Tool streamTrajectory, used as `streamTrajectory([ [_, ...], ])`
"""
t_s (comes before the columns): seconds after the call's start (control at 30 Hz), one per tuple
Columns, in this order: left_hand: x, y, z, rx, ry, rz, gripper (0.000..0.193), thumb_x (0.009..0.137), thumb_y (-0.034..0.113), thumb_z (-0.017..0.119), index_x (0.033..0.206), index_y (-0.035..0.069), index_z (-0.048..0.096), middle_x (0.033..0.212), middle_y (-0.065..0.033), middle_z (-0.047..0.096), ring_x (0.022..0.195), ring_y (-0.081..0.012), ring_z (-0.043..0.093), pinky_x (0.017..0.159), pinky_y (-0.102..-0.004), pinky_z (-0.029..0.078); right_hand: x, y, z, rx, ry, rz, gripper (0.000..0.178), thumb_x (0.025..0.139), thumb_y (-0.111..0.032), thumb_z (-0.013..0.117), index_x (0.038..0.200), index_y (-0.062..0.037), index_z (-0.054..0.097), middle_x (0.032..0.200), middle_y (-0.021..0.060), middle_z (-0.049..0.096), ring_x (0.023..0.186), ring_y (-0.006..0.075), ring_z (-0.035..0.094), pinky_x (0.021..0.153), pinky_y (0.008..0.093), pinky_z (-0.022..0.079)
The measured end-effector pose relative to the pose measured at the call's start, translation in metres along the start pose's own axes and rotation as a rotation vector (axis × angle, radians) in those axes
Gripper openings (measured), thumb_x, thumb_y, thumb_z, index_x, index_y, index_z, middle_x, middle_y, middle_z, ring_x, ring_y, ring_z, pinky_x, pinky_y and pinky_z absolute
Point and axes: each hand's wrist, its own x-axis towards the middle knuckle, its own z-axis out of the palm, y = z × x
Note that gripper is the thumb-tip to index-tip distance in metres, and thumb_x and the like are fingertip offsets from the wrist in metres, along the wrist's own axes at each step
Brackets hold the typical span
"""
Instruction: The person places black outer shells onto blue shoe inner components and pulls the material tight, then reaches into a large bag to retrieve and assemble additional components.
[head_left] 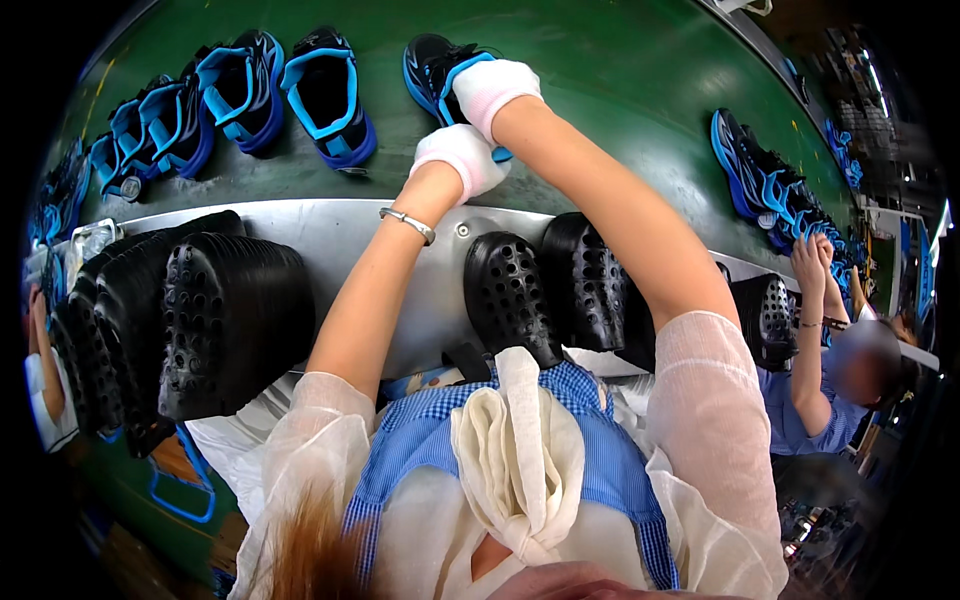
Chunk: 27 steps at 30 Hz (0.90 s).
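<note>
A black sneaker with a bright blue lining and sole lies on the green work surface in front of me, toe pointing away. My left hand, in a white and pink glove, is closed at the heel end. On the collar opening, at the shoe's right side, rests my right hand, gloved alike and closed over the edge. The fingertips of both hands are hidden, and so is most of the shoe's inside. Just left of my hands stands another sneaker of the same kind, its opening toward me.
More matching sneakers line up at the far left, others at the right. Stacked black perforated shoe-shaped inserts stand along the metal edge, with more inserts right of it. Co-workers' arms show at both sides.
</note>
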Motion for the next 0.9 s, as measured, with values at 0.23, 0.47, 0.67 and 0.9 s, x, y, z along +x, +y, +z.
streamTrajectory([
  [0.23, -0.017, -0.012, -0.007, -0.111, 0.133, 0.084, 0.042, 0.078, 0.044, 0.06, 0.093, 0.007, 0.067, 0.098, -0.0176, 0.065, 0.093, -0.0364, 0.06, 0.083, -0.0425, 0.047, -0.022, 0.03, 0.002, 0.129, 0.121, -0.221, 0.028, 0.086, -0.03, 0.048, 0.094, -0.0129, 0.068, 0.094, 0.0123, 0.067, 0.086, 0.0319, 0.064, 0.077, 0.0424, 0.052],
  [0.47, -0.018, -0.06, -0.013, 0.081, 0.651, -0.012, 0.039, 0.08, 0.029, 0.067, 0.113, 0.008, 0.062, 0.116, -0.0121, 0.059, 0.104, -0.0312, 0.057, 0.089, -0.036, 0.046, -0.131, 0.128, -0.022, 0.106, 0.113, 0.021, 0.034, 0.086, -0.035, 0.047, 0.093, -0.0067, 0.065, 0.086, 0.0173, 0.065, 0.084, 0.0343, 0.063, 0.076, 0.0422, 0.05],
  [0.67, -0.061, -0.012, 0.016, 0.181, 1.182, 0.266, 0.033, 0.082, 0.019, 0.064, 0.115, 0.012, 0.063, 0.117, -0.0127, 0.058, 0.107, -0.0299, 0.054, 0.094, -0.0381, 0.042, -0.233, 0.157, -0.006, 0.276, 0.394, 0.08, 0.032, 0.086, -0.033, 0.05, 0.087, -0.0046, 0.065, 0.078, 0.0154, 0.064, 0.077, 0.0322, 0.063, 0.07, 0.0412, 0.05],
  [0.9, -0.06, -0.023, 0.093, -0.077, 0.789, 0.242, 0.033, 0.085, 0.025, 0.06, 0.114, 0.008, 0.063, 0.118, -0.0159, 0.056, 0.109, -0.0318, 0.052, 0.096, -0.0391, 0.04, -0.3, 0.083, 0.034, 0.516, 0.735, -0.106, 0.016, 0.084, -0.026, 0.062, 0.086, -0.0109, 0.064, 0.077, 0.0075, 0.064, 0.072, 0.0242, 0.064, 0.062, 0.0333, 0.051],
])
